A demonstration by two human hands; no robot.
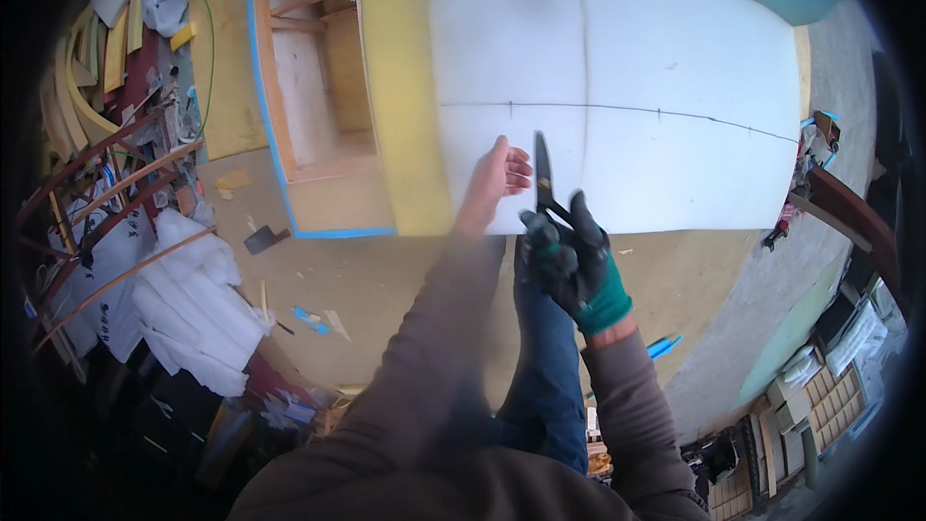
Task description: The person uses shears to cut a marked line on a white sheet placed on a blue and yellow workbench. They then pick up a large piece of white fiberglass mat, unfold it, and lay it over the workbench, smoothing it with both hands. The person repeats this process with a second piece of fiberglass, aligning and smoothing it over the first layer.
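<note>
Person stands over a white foam sheet point(617, 87) on a workbench, w/ a thin dark line drawn across it. Left hand point(497, 178), bare, fingers spread, presses flat on the sheet's near edge. Right hand point(569, 256), in a dark glove w/ green cuff, is clenched around black shears point(543, 178), blades closed, tips pointing up at the edge. Looks like cutting is about to start; next move prob. needs blades opened & lined up. Both forearms reach fwd, right wrist cocked.

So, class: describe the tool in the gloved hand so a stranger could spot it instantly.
Find the big white foam sheet marked with a thin dark line. At its near edge the right hand, in a black-and-green glove, grips black scissors, blades pointing up beside the bare left hand.
</note>
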